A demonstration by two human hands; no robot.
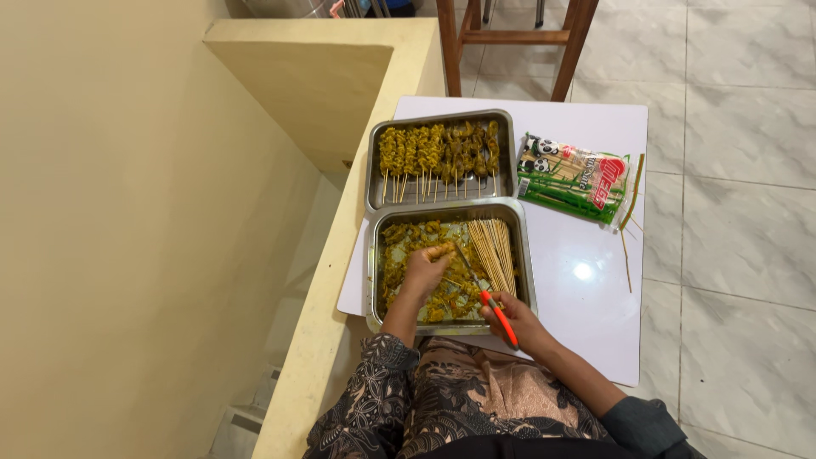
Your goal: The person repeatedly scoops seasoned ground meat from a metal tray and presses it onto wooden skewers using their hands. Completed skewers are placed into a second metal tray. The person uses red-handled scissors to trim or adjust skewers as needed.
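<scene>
Steel far tray (375, 161) holds a full row of finished skewers (438, 153), while much yellow marinated meat (442, 297) and a bundle of bare sticks (493, 253) remain in the near tray (527, 255); left hand (425, 268) pinches a meat piece there, right hand (514, 319) is closed around orange-handled scissors (497, 314).

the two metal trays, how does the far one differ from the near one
The far tray holds finished skewers in a neat row; the near tray holds loose yellow meat pieces and a bundle of bare sticks. No hand is at the far tray; both hands work over the near one. Both are rectangular steel trays on the white board.
</scene>
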